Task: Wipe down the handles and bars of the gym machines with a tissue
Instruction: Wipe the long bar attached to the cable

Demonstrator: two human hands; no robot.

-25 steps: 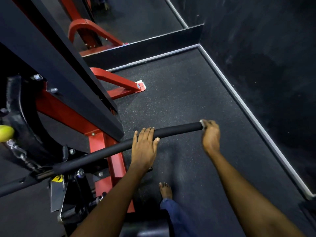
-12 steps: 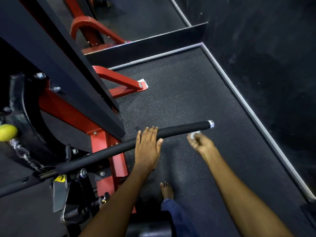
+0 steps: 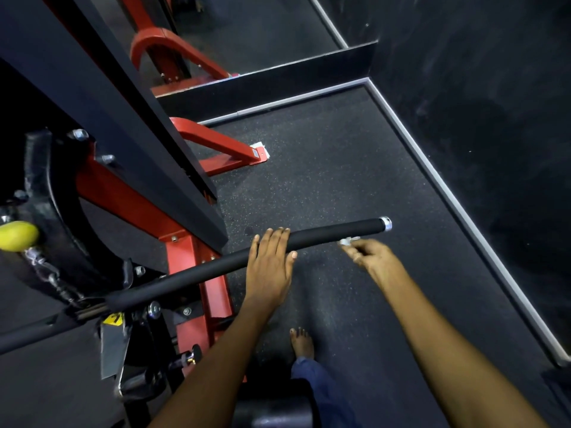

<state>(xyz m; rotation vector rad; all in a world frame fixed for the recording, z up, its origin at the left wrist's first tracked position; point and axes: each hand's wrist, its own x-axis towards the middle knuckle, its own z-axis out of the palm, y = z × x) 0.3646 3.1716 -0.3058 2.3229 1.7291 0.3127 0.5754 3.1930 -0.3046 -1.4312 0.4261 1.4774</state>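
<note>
A long black padded bar [image 3: 333, 233] with a silver end cap [image 3: 385, 223] juts out from the red and black gym machine [image 3: 185, 251] across the middle of the view. My left hand [image 3: 270, 267] rests on top of the bar near its middle, fingers laid straight over it. My right hand [image 3: 372, 253] is just below the bar's outer part, apart from it, and pinches a small crumpled white tissue [image 3: 347, 240] in its fingertips.
Dark speckled rubber floor [image 3: 324, 180] lies below, edged by a grey strip [image 3: 448, 193] along a black wall at the right. A red machine foot [image 3: 222, 146] reaches out onto the floor. My bare foot [image 3: 302, 342] stands under the bar. A yellow knob [image 3: 17, 235] shows at far left.
My right hand has come off the bar's end cap with the tissue, dropped below the bar and shifted left along it. My left hand has stayed on the bar.
</note>
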